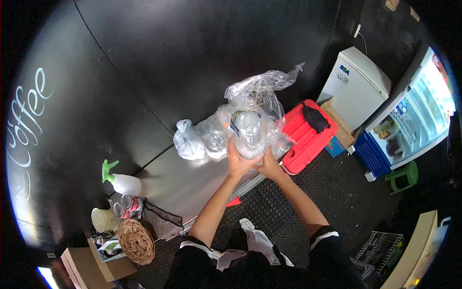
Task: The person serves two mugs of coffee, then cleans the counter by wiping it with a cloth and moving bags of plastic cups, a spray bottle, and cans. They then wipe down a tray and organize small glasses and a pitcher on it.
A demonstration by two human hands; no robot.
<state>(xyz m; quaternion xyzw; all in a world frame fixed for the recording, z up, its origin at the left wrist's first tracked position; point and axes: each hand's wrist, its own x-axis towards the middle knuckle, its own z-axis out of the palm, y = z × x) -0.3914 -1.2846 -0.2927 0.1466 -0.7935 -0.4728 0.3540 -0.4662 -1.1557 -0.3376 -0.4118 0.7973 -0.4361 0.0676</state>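
Note:
Both my hands are wrapped round a clear, shiny plastic bundle with a rounded top (249, 132), which looks like stacked lids or cups. My left hand (239, 160) grips it low on the left, and my right hand (269, 164) is closed on its lower right side. Behind it, a loose clear plastic bag (262, 86) rises in crumpled folds. Left of my hands, a wrapped clear plastic stack (215, 139) and a knotted whitish plastic bag (188, 142) rest on the metal counter (185, 185). The bundle's underside is hidden.
To the right sits a red cooler box (301, 156) with a black cloth (316, 119) on top. Beyond are a white chest freezer (353, 84) and a lit fridge (409, 115). Leftward are a spray bottle (126, 184), cans (130, 202) and a wicker basket (136, 242).

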